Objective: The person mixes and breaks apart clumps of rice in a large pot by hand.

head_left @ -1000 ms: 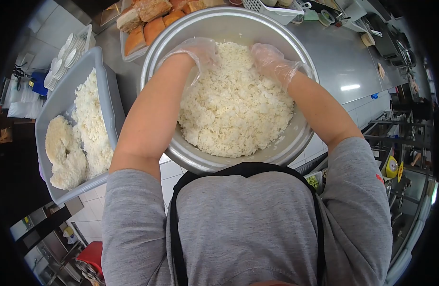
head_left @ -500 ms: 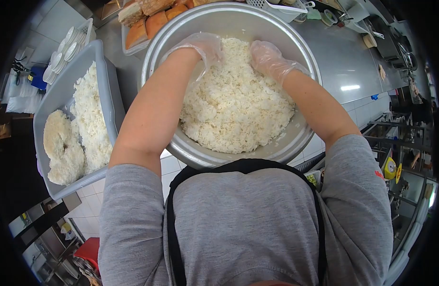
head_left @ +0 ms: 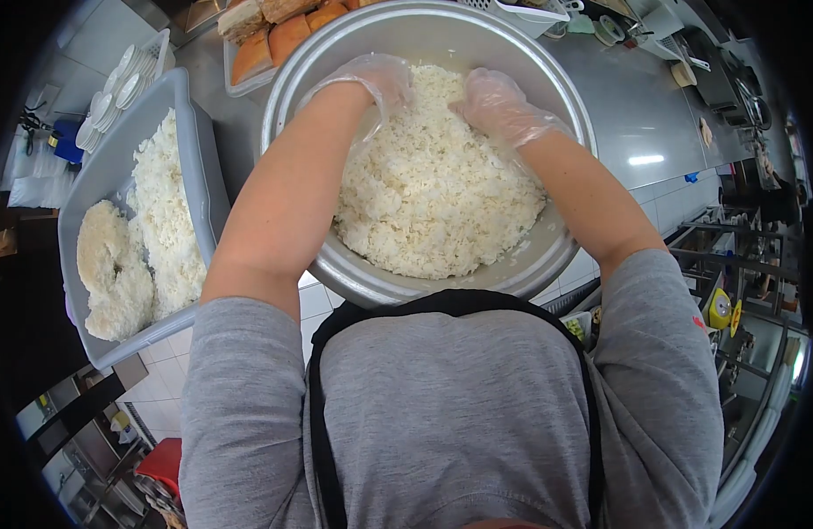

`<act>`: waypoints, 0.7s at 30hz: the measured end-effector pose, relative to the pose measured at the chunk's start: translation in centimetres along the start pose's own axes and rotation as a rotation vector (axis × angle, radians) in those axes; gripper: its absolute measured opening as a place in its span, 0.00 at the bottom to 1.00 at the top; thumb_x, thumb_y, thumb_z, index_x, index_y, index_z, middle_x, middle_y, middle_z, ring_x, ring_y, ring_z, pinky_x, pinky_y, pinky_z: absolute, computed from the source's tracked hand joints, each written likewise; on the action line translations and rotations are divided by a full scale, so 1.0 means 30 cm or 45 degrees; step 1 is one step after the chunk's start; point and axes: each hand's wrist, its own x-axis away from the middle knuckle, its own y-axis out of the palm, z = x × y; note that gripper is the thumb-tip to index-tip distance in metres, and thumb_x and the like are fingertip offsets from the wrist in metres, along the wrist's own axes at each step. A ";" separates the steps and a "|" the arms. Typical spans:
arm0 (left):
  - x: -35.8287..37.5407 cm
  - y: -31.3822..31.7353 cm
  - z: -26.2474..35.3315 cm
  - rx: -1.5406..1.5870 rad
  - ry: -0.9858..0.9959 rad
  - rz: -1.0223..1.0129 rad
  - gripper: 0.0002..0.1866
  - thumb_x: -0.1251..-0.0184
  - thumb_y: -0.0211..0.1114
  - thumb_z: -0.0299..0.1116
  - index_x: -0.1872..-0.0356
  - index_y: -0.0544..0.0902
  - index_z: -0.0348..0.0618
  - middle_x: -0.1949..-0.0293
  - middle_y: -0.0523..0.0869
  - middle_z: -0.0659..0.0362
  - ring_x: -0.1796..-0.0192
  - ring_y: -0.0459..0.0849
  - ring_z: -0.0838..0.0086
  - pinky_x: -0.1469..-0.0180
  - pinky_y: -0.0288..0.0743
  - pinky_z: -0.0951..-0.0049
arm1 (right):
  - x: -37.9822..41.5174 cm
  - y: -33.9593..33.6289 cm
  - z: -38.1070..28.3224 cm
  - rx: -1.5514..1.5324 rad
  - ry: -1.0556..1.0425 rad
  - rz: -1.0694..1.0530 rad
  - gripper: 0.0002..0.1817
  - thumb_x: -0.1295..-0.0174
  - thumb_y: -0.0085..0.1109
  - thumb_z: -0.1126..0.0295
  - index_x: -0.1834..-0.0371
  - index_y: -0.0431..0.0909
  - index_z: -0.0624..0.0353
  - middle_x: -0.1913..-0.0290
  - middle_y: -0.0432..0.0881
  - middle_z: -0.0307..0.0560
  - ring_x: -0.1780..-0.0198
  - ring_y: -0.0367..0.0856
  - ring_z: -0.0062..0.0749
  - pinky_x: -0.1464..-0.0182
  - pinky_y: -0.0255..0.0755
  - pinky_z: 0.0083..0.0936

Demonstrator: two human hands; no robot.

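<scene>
Cooked white rice [head_left: 442, 194] lies heaped in a large round metal pot [head_left: 565, 115] in front of me. My left hand [head_left: 387, 81], in a clear plastic glove, reaches into the far left part of the pot against the rice; its fingers are hidden. Opposite it, at the far right of the heap, my right hand [head_left: 499, 104] wears a similar glove. It presses at the rice with the thumb side towards the middle, and its fingertips are out of sight. A ridge of rice rises between the two hands.
To the left stands a grey plastic tub [head_left: 208, 167] holding more rice in clumps. Stacked white dishes [head_left: 124, 84] are behind it. Bread pieces [head_left: 283, 42] fill a container beyond the pot. A metal counter [head_left: 636, 106] runs off to the right.
My right hand has shifted slightly down and turned, its thumb side now nearer the rice ridge. My left hand has moved only a little. The view has tilted slightly.
</scene>
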 end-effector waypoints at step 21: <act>-0.047 0.017 -0.038 -0.049 -0.024 0.127 0.21 0.47 0.66 0.43 0.56 0.83 0.41 0.57 0.85 0.45 0.53 0.83 0.52 0.50 0.75 0.55 | -0.099 0.136 0.022 -0.031 -0.434 0.245 0.21 0.39 0.58 0.68 0.42 0.73 0.56 0.52 0.78 0.58 0.47 0.78 0.50 0.45 0.74 0.39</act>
